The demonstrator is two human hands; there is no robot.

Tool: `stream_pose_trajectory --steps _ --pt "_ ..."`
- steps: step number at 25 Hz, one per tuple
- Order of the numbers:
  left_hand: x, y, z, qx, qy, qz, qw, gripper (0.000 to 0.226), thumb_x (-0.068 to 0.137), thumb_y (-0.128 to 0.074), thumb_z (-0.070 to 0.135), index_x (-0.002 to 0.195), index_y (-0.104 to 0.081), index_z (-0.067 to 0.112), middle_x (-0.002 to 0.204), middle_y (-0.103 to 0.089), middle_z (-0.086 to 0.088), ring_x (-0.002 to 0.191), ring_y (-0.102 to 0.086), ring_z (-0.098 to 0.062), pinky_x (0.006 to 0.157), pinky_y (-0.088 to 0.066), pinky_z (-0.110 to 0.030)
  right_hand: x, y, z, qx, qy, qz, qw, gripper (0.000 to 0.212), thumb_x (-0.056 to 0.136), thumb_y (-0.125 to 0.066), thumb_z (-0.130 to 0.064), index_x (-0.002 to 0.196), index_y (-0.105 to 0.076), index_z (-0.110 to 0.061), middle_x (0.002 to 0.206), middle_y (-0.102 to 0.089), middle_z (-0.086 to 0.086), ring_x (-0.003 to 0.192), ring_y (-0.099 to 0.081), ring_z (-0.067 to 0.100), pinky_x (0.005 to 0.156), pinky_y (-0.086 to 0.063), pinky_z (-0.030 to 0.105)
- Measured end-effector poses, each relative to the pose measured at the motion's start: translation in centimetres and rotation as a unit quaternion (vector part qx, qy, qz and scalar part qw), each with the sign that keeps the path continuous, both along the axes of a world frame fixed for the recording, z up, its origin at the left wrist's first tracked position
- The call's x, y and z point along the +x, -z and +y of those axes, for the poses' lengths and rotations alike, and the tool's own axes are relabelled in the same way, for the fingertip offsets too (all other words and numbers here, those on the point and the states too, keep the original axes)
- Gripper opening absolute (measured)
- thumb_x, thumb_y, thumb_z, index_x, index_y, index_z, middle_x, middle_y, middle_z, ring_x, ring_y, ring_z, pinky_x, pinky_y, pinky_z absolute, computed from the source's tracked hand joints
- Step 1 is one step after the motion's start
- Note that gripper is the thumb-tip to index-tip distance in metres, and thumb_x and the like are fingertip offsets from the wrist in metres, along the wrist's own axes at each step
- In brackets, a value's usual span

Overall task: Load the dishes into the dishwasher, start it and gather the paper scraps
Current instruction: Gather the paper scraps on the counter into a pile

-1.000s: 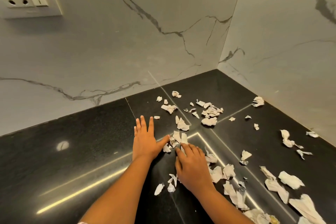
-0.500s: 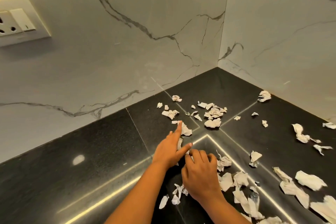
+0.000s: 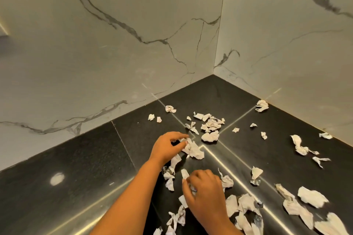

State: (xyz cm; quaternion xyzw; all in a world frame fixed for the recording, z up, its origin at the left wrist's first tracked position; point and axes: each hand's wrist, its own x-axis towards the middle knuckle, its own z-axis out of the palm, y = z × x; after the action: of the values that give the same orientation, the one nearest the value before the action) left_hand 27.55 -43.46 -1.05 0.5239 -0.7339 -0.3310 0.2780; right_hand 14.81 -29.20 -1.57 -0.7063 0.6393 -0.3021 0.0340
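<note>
While gathering scraps off the black counter, viewed from above. Left hand curled, pinching a crumpled wad; right hand nearer the body, fingers curled round small bits. Cluster just beyond the left hand, toward the wall corner: nearer that hand, so probably its next reach, ahead and slightly right. Large pieces well to the right of the right hand, long axes slanting from far left to near right; probably best swept leftward by that hand. Strips between the left forearm and the right hand. Gathering judged early, with most paper spread apart. No dishwasher in view.
</note>
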Motion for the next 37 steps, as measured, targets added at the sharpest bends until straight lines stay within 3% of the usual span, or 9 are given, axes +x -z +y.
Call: stream_pose_trajectory --steps 3,7,9,13,18,23,26,31,37 --pt "0.0 0.4 -1.0 -0.045 -0.093 0.118 0.988 0.044 0.076 -0.063 0.035 0.120 -0.062 0.027 0.118 -0.063 0.006 0.113 -0.056 -0.010 0.103 -0.043 -0.037 -1.5 -1.5 -4.3 0.007 0.010 -0.021 1.000 0.026 0.081 -0.051 -0.038 0.067 -0.060 -0.018 0.075 -0.056 -0.004 0.070 -0.052 0.014 0.060 -0.045 0.031" --pt "0.2 0.4 -3.9 -0.017 -0.240 -0.123 0.963 0.090 0.081 -0.058 0.057 0.149 -0.015 0.018 0.157 -0.011 -0.010 0.145 -0.004 -0.027 0.117 -0.014 -0.040 -2.9 -2.1 -11.1 0.132 -0.001 0.078 0.988 0.037 0.086 -0.053 -0.040 0.116 -0.062 -0.020 0.130 -0.052 0.008 0.123 -0.044 0.028 0.097 -0.040 0.043" --pt "0.0 0.4 -5.2 0.017 -0.252 -0.193 0.948 0.105 0.075 -0.052 0.071 0.151 -0.004 0.017 0.157 0.001 -0.016 0.145 0.005 -0.032 0.117 -0.006 -0.043 -3.4 -1.9 -12.0 0.158 -0.007 0.143 0.977 0.036 0.088 -0.048 -0.047 0.106 -0.067 -0.023 0.112 -0.060 0.004 0.111 -0.051 0.025 0.086 -0.042 0.037" --pt "-0.5 0.7 -6.3 -0.017 -0.182 -0.276 0.944 0.101 0.071 -0.046 0.078 0.150 -0.013 0.024 0.156 -0.018 -0.005 0.145 -0.008 -0.030 0.116 -0.002 -0.049 -5.1 -2.5 -12.0 0.071 0.063 0.091 0.991 0.032 0.083 -0.056 -0.042 0.075 -0.069 -0.015 0.077 -0.061 0.003 0.081 -0.057 0.024 0.065 -0.043 0.034" --pt "0.5 0.5 -4.0 -0.080 -0.022 -0.034 0.996 0.074 0.072 -0.045 0.062 0.141 -0.035 0.038 0.133 -0.054 0.007 0.124 -0.046 -0.012 0.104 -0.037 -0.034 -4.9 -1.5 -15.1 0.153 0.009 0.118 0.981 0.056 0.083 -0.056 -0.054 0.131 -0.050 -0.029 0.145 -0.039 0.004 0.135 -0.030 0.029 0.105 -0.031 0.049" --pt "0.0 0.4 -6.2 -0.006 -0.177 -0.089 0.980 0.110 0.071 -0.061 0.067 0.151 0.000 0.020 0.159 -0.007 -0.004 0.145 -0.010 -0.023 0.115 -0.020 -0.042 -5.0 -3.1 -16.8 0.120 0.050 0.125 0.984 0.037 0.083 -0.055 -0.054 0.091 -0.070 -0.020 0.092 -0.063 0.002 0.101 -0.053 0.024 0.076 -0.042 0.036" --pt "-0.7 0.6 -7.6 0.032 -0.203 -0.199 0.958 0.124 0.062 -0.054 0.081 0.150 0.006 0.017 0.159 0.002 -0.008 0.146 -0.003 -0.026 0.116 -0.016 -0.045 -5.1 -3.0 -17.7 0.151 0.022 0.134 0.979 0.039 0.083 -0.058 -0.051 0.111 -0.064 -0.025 0.136 -0.044 0.009 0.130 -0.032 0.028 0.096 -0.038 0.045" --pt "-1.2 1.0 -8.7 -0.038 -0.107 -0.331 0.937 0.091 0.077 -0.037 0.079 0.149 -0.012 0.030 0.158 -0.010 0.007 0.145 -0.005 -0.026 0.114 -0.013 -0.046 -4.6 0.2 -17.1 0.203 -0.024 0.136 0.969 0.052 0.094 -0.030 -0.054 0.143 -0.028 -0.036 0.155 -0.020 -0.005 0.144 -0.011 0.022 0.113 -0.006 0.057" --pt "-0.1 1.0 -7.5 -0.063 0.037 -0.241 0.968 0.054 0.087 -0.049 0.056 0.138 -0.038 0.040 0.152 -0.028 0.015 0.145 -0.015 -0.017 0.117 -0.005 -0.043 -3.9 0.3 -15.0 0.162 0.001 0.166 0.973 0.049 0.096 -0.032 -0.044 0.142 -0.033 -0.027 0.147 -0.033 0.002 0.133 -0.031 0.026 0.111 -0.023 0.048"
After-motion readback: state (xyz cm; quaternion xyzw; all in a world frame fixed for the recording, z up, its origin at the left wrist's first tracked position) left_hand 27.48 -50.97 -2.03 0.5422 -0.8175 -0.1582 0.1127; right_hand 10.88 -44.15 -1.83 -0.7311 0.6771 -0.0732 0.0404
